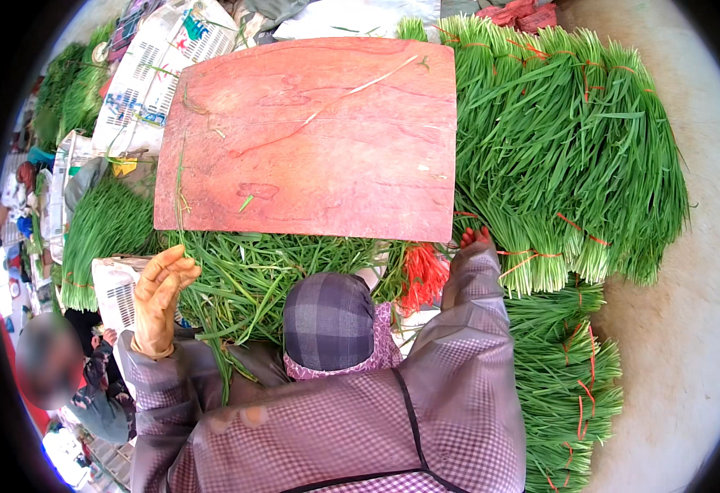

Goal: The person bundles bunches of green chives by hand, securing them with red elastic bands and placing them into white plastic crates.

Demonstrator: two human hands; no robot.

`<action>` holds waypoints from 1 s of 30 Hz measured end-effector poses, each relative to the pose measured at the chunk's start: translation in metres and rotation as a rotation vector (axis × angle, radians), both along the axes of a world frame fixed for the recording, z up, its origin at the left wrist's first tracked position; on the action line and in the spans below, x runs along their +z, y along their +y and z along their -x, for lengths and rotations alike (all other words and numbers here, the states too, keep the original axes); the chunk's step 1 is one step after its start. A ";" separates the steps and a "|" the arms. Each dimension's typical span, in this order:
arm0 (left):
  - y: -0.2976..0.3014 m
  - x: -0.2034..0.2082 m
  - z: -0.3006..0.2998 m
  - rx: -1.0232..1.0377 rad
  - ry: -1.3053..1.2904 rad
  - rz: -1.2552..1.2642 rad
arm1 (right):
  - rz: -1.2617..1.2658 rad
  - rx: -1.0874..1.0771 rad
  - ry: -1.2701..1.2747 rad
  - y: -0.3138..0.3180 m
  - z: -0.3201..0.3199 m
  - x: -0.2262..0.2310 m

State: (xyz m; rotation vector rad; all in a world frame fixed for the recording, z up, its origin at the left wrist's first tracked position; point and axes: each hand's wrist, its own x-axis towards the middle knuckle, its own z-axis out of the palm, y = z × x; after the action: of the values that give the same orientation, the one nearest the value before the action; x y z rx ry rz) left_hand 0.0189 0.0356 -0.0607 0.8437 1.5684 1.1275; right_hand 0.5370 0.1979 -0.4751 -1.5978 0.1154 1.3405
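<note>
My left hand [161, 296], in a yellowish rubber glove, is raised at the near left corner of a reddish wooden board [311, 148]. Its fingertips pinch a thin garlic chive leaf [181, 185] that runs up along the board's left edge. My right hand [473, 238] is just past the board's near right corner, beside tied garlic chive bundles [533, 246]. Its fingers are curled, and what they hold, if anything, I cannot make out. Red plastic ties [423, 275] hang in a bunch left of my right forearm. Loose garlic chives [245, 271] lie under the board's near edge.
More tied bundles [574, 123] are stacked right of the board, and others [561, 378] lie nearer. White crates [159, 74] and further chives [109, 226] stand at the left. A dark checked cap [327, 320] is in the lower middle. Another person [105, 394] is at the lower left.
</note>
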 end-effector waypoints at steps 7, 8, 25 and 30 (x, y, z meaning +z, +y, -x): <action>-0.006 -0.008 0.001 0.062 -0.038 0.046 | 0.014 -0.041 -0.043 0.036 0.024 -0.001; -0.007 -0.011 0.001 0.058 -0.042 0.047 | -0.005 -0.026 -0.023 0.038 0.023 -0.002; -0.069 0.017 0.032 0.118 -0.093 -0.156 | -0.699 0.572 0.479 0.005 0.074 0.206; -0.093 0.026 0.048 0.165 -0.089 -0.201 | -0.961 0.852 -0.293 -0.003 0.129 0.297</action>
State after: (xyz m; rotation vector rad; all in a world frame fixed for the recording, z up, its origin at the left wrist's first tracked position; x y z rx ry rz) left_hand -0.0291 -0.0571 -0.0348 0.7943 1.4892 1.4407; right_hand 0.4081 0.1945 -0.1785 -0.9594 -1.3178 1.3890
